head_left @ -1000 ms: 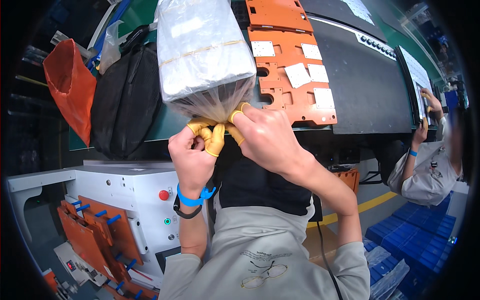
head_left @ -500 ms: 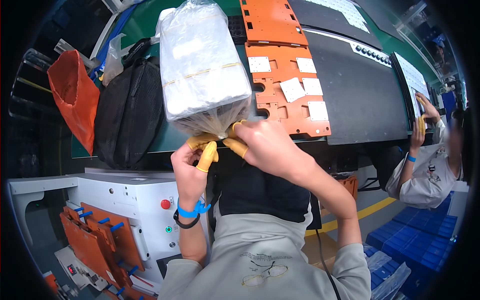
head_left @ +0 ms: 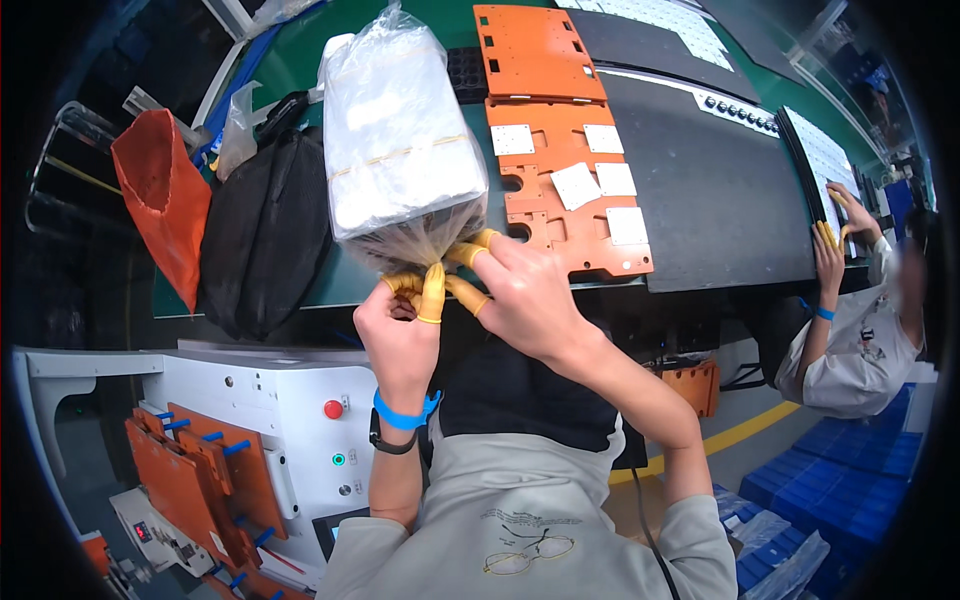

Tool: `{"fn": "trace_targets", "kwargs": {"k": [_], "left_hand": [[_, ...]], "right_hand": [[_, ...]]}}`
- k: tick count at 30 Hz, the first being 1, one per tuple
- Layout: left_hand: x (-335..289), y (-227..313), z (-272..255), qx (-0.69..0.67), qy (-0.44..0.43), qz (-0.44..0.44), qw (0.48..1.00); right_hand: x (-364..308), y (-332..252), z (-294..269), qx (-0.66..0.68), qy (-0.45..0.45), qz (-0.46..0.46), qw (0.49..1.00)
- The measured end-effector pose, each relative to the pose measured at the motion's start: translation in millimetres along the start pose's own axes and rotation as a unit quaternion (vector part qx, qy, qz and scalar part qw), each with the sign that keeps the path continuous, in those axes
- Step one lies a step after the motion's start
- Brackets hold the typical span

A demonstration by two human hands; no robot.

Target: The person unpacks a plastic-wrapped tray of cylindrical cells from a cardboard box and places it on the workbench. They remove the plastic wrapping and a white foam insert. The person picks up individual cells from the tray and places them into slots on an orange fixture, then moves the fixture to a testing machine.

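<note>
A clear plastic bag (head_left: 405,245) covers a white, block-shaped stack (head_left: 400,130) that lies at the table's near edge. Yellowish bands run across the stack. The bag's near end is gathered into a bunch. My left hand (head_left: 400,330), in yellow finger cots, pinches the gathered plastic from the left. From the right, my right hand (head_left: 510,290), also in yellow finger cots, grips the same gather with thumb and fingers. The very end of the gathered plastic is hidden behind my fingers.
To the right lies an orange fixture plate (head_left: 560,200) with white square pieces, then a black mat (head_left: 715,190). A black bag (head_left: 265,230) and an orange bag (head_left: 160,200) stand left. A white machine (head_left: 290,400) is lower left. A co-worker (head_left: 850,330) works far right.
My left thumb and finger have come up onto the gathered plastic, close to my right fingers. The view has shifted slightly; the bagged stack stays in place.
</note>
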State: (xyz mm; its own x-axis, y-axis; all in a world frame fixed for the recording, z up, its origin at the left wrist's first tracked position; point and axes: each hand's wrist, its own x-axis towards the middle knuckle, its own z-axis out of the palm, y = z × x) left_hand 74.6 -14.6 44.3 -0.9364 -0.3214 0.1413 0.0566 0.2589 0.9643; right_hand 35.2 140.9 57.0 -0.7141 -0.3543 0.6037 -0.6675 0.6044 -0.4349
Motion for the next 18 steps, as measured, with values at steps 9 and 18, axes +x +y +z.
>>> {"fn": "trace_targets", "kwargs": {"k": [9,18], "left_hand": [[-4,2,-10,-0.093,-0.053,-0.060,0.993],[3,4,-26,-0.112,-0.117,-0.104,0.981]], "right_hand": [[-8,0,-3,0.100,-0.052,0.002,0.994],[-21,-7,-2,0.181,-0.104,0.078,0.975]]}}
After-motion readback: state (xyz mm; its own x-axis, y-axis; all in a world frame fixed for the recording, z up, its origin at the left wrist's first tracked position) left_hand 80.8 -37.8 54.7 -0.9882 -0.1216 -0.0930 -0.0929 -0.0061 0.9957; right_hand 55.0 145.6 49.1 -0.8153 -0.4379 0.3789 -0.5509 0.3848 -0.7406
